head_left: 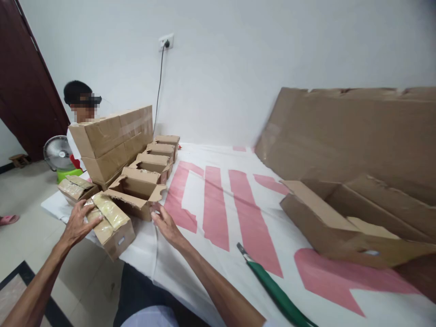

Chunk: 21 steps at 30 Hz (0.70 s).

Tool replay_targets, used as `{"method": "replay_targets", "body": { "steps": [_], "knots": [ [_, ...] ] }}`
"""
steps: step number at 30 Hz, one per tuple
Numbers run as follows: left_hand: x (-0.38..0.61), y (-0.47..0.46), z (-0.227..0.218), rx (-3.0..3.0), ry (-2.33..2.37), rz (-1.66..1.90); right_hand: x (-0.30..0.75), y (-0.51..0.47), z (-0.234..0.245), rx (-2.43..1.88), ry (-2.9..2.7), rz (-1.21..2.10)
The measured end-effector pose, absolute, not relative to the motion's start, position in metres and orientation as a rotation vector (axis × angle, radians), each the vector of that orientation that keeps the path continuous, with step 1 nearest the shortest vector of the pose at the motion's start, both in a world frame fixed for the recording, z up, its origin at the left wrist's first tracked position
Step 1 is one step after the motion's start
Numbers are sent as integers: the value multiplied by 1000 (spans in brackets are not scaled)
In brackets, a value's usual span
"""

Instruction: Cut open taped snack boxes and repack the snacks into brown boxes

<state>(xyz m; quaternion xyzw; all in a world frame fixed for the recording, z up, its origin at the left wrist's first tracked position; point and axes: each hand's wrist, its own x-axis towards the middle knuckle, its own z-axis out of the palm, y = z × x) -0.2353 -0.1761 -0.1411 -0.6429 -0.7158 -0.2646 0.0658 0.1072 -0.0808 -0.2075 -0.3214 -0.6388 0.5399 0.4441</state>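
My left hand (79, 221) grips the near left end of a taped cardboard box (117, 234), thumb and fingers spread across its top. This box is closed with shiny yellowish tape and lies at the table's left edge, partly overhanging it. My right hand (166, 225) has its fingers apart, the tips at the near right corner of an open cardboard box (136, 200) with ragged flaps. Behind that box, several more open boxes (153, 160) stand in a row. Another taped box (75, 188) lies just beyond my left hand.
Stacked closed boxes (109, 141) form a wall at the left, with a person (78, 100) behind. A green-handled tool (265, 279) lies on the red-and-white sheet (218, 204). A large open carton (327, 227) stands right. A fan (61, 153) is on the left.
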Motion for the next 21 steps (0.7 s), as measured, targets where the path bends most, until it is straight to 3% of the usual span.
{"method": "replay_targets", "body": {
  "steps": [10, 21],
  "knots": [
    [-143, -220, -152, -1898, -2076, -842, 160, -118, -214, -961, -1486, 1374],
    [-66, -197, -151, -2566, -2031, -1486, 247, -170, -211, -1167, -1363, 1034]
  ]
}}
